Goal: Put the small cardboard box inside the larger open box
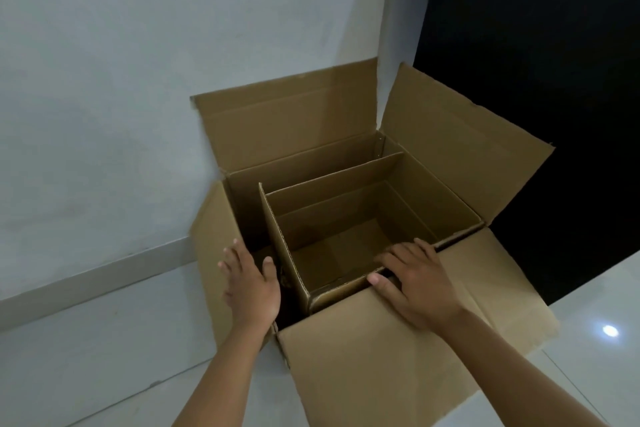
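The larger open box [287, 121] stands on the floor against the wall, its four flaps spread outward. The small cardboard box [346, 246], open-topped and empty, sits inside it toward the right, its flaps upright. A dark gap remains on its left. My left hand [251, 284] hovers flat with fingers apart over that gap, beside the small box's left flap. My right hand [415, 281] rests on the small box's near edge, fingers over the rim and thumb on the outside.
A pale wall [121, 97] with a skirting board [86, 277] runs behind and left of the boxes. A dark opening [536, 28] lies at the right. The glossy white floor [595, 340] shows a light reflection.
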A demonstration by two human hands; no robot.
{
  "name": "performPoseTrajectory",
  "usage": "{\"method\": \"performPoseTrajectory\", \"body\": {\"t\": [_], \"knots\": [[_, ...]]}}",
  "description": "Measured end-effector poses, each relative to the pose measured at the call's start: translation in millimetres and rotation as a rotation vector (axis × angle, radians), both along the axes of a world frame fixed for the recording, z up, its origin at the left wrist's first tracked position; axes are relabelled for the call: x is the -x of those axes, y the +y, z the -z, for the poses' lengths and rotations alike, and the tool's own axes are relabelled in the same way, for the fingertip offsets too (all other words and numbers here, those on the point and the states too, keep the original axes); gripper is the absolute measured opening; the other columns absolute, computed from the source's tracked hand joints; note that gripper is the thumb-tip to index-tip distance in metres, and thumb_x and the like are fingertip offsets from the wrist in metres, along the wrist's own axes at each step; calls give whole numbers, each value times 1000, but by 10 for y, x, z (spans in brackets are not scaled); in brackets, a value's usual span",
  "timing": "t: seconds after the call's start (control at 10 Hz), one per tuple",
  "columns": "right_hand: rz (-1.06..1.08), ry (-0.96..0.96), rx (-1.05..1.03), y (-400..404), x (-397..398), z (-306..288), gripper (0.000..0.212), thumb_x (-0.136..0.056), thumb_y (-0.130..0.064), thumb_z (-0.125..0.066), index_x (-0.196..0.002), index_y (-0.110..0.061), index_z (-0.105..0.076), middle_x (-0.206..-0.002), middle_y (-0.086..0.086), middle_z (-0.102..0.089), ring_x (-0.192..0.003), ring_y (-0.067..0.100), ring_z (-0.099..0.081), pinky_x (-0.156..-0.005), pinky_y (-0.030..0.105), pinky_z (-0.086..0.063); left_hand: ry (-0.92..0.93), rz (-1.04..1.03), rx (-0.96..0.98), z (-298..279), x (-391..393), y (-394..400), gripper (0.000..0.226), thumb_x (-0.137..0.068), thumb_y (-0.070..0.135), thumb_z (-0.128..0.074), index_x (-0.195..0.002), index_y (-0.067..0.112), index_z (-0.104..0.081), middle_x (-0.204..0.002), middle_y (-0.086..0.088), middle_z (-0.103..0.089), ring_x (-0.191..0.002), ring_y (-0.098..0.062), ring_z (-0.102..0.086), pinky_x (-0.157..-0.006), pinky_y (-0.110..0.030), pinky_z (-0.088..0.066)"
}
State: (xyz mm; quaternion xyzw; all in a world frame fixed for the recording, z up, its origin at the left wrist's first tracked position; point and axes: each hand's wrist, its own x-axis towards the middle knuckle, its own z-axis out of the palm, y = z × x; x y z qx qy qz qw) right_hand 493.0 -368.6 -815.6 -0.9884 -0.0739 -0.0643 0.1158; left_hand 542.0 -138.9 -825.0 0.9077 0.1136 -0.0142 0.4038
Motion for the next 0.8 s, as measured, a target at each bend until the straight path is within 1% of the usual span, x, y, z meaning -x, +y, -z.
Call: {"method": "performPoseTrajectory", "body": {"t": [0.1,0.2,0.3,0.4,0.5,0.6,0.7,0.8], "knots": [[36,33,-5,6,25,8,93,-72,-74,12,-129,-27,-45,-141,0,-43,-137,19,-24,-111,28,5,4,74,-139,-67,108,1,62,-94,40,-26,-140,19,10,-153,-9,17,-138,-28,19,-110,-58,0],[81,75,4,-6,110,22,81,-82,-70,0,-126,-24,-49,-131,5,-54,-134,24,-33,-109,27,7,24,130,-159,-83,226,-7,63,-93,43,-23,-140,21,12,-152,-8,19,-137,-26,21,-111,-56,5],[74,108,17,-31,189,-3,72,-85,-68,-5,-132,-26,-41,-137,7,-50,-136,25,-28,-109,26,12,62,144,-178,-129,325,-12,64,-92,46,-22,-140,21,12,-153,-9,18,-138,-27,20,-111,-55,5],[103,103,-6,-22,257,-132,79,-79,-74,3,-141,-28,-16,-152,3,-20,-140,22,-1,-106,23,21,64,166,-252,-293,431,8,69,-86,60,-10,-138,23,17,-152,-8,20,-136,-26,23,-111,-54,5],[118,155,34,9,311,-329,95,-55,-81,26,-134,-30,14,-145,-5,18,-133,17,25,-103,25,30,20,251,-370,-533,527,51,78,-69,70,8,-129,24,30,-142,-3,32,-126,-22,32,-111,-54,6],[151,171,33,119,412,-559,97,-46,-80,32,-129,-31,21,-143,-8,23,-130,15,30,-107,34,20,-27,340,-441,-795,658,121,79,-58,70,16,-122,27,34,-134,-1,36,-124,-22,34,-109,-53,9],[173,104,16,271,632,-760,101,-49,-80,31,-136,-31,16,-153,-2,15,-132,15,28,-108,36,18,-80,405,-491,-1004,859,220,83,-54,76,26,-123,30,33,-138,-2,35,-126,-23,33,-109,-53,9],[208,105,64,454,904,-977,110,-48,-78,34,-143,-30,4,-156,1,7,-132,15,25,-109,37,15,-82,472,-531,-1210,1140,331,69,-83,64,-6,-135,28,21,-150,-4,23,-135,-25,25,-112,-54,5]]}}
